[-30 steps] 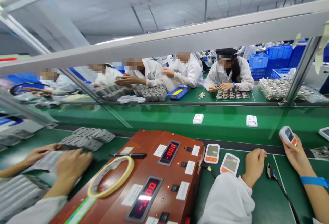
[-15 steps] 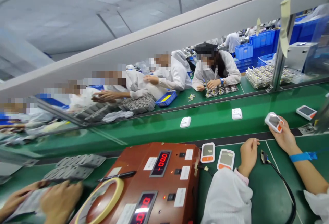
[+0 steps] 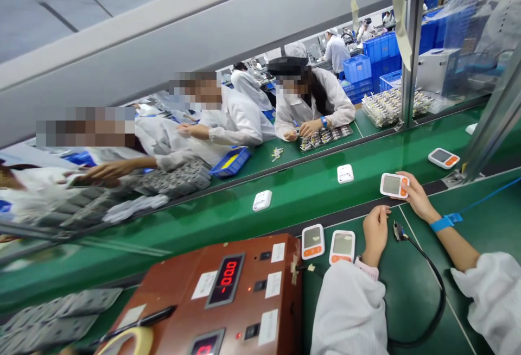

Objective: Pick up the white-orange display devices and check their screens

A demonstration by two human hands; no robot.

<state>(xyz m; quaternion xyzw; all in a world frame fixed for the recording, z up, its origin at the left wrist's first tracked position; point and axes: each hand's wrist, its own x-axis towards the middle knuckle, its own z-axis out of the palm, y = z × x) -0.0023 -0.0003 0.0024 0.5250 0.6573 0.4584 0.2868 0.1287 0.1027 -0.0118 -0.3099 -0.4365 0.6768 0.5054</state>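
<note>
My right grip (image 3: 409, 192) pinched the white monitor unit (image 3: 393, 185) by its orange-buttoned end, at the tabletop's (image 3: 411, 290) far edge by the belt. It looked light, rigid and slick, best held by its sides. My left grip (image 3: 375, 230) rested loosely curled, empty, nearer me.

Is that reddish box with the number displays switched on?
On: the red tester box shows lit red digits on its upper display.
</note>
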